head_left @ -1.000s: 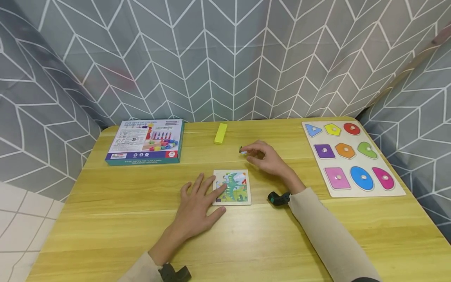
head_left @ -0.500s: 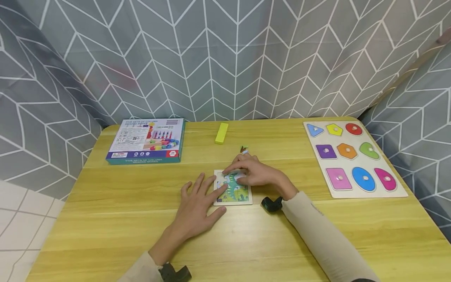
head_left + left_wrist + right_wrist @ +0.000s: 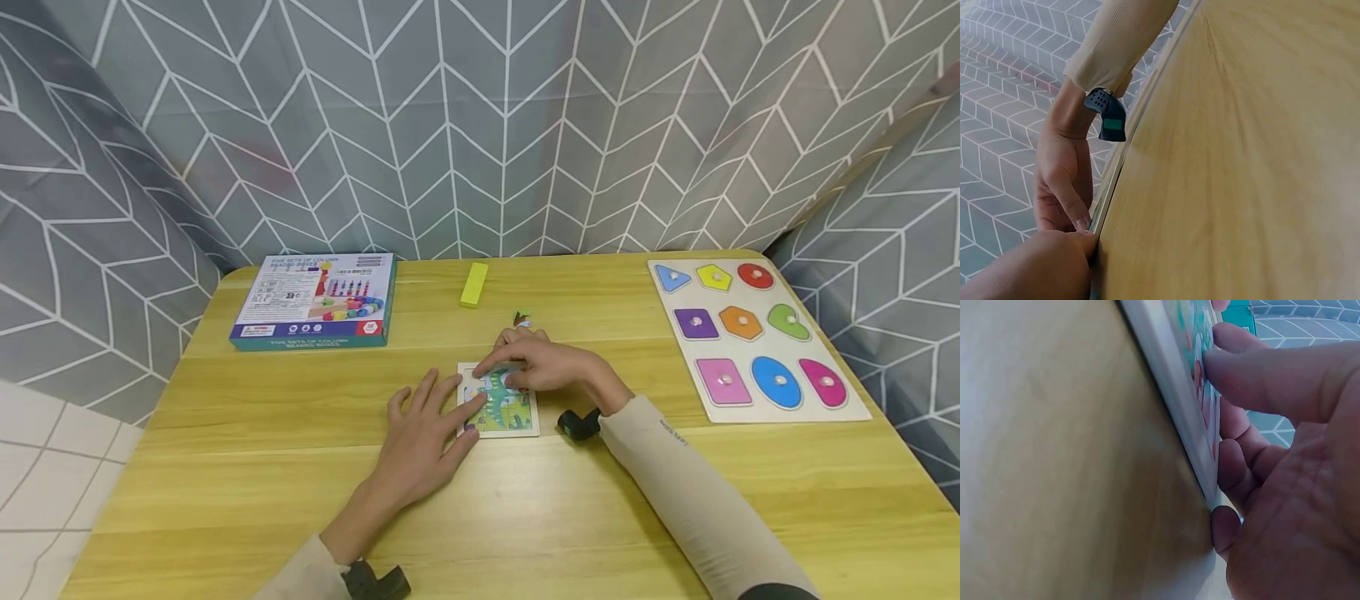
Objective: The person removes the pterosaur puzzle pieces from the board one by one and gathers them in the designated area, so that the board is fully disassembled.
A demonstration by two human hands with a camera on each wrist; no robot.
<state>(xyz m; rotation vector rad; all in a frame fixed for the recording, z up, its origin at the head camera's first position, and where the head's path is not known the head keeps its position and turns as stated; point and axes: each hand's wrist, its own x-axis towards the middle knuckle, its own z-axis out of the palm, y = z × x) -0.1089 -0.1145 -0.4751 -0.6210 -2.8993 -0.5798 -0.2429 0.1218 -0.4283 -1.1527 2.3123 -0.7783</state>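
A small framed jigsaw puzzle (image 3: 513, 412) with a green dinosaur lies flat on the table. My left hand (image 3: 423, 442) rests spread beside its left edge, a fingertip on the picture. My right hand (image 3: 551, 367) reaches over the puzzle's upper part, index finger and thumb touching its surface a little apart. In the right wrist view, the thumb (image 3: 1272, 378) presses the picture while the other fingers lie along the frame (image 3: 1172, 381). Just beyond the right knuckles sits a loose puzzle piece (image 3: 522, 319) with a tree. The right hand hides the puzzle's upper right.
A yellow block (image 3: 474, 285) lies near the back edge. The bead-toy box (image 3: 315, 302) stands at the back left. A shape board (image 3: 757, 337) with knobbed pieces lies at the right. Patterned curtains (image 3: 480, 125) surround the wooden table (image 3: 525, 517).
My right hand has moved from near the loose piece toward me onto the puzzle. That piece stays on the table. My left hand has barely moved, its thumb drawing closer to the puzzle.
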